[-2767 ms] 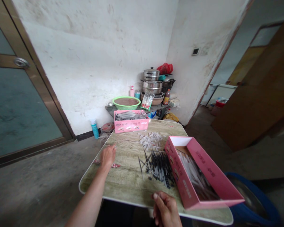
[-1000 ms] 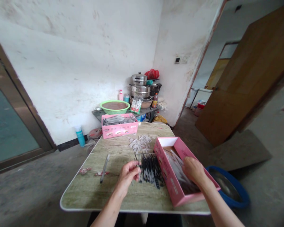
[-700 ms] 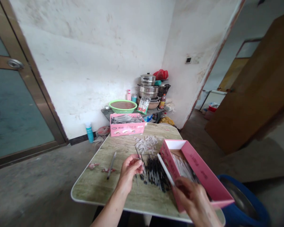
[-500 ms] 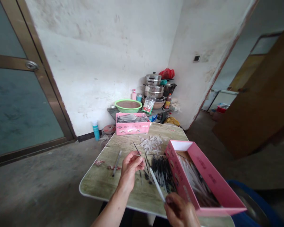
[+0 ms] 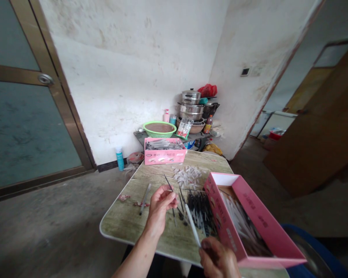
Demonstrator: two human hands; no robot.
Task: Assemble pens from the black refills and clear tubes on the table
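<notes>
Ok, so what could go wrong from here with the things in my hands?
The thin dark rod in your left hand might slip and mix with the nearby dark pile. The white tube in your right hand could brush that pile and scatter pieces.

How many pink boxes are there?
2. The far box is at the far end of the table, and the near box is on its right side, by the right hand. Neither seems to hide another.
</notes>
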